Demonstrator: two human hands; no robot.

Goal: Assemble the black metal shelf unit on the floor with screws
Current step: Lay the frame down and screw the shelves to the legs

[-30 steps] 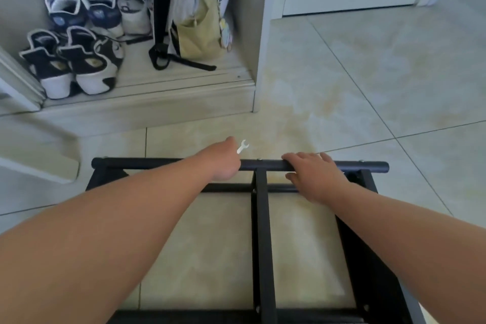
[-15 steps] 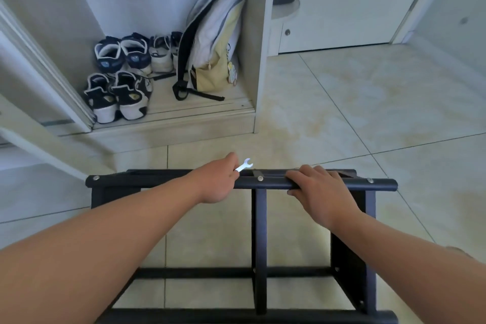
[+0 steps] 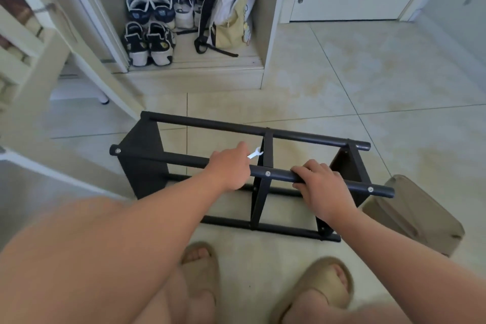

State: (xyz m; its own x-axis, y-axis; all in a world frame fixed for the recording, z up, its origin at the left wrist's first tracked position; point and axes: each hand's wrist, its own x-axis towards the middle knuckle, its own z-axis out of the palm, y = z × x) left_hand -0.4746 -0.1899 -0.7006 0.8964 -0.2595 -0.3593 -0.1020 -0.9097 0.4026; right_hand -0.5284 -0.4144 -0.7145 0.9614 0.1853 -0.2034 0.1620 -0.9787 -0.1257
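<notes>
Beyond both hands, floor (image 3: 368, 73): pale tiles, running on past the right hand's side as well.
Shelf unit (image 3: 142, 155): black frame standing on those tiles, right under both hands; I can see two top rails and a centre divider between the hands.
Backpack (image 3: 231, 13): well beyond the left hand, leaning in an open cupboard, shoes (image 3: 150, 29) to its left.
Beige box (image 3: 415, 216): just right of the right hand, beside the shelf's end panel.
Near rail (image 3: 184, 160): runs left to right under both hands.
Left hand (image 3: 231, 168): fingers curled, pinching a small white wrench, fist against the near rail.
Right hand (image 3: 320, 187): fingers wrapped over the near rail, gripping it.
Slippers (image 3: 202, 268): tan pair on the feet, on my side of the hands.
Wrench (image 3: 255, 153): head pokes out past the left hand, towards the divider.
Screw (image 3: 267, 173): silver head in the near rail, between the two hands.
</notes>
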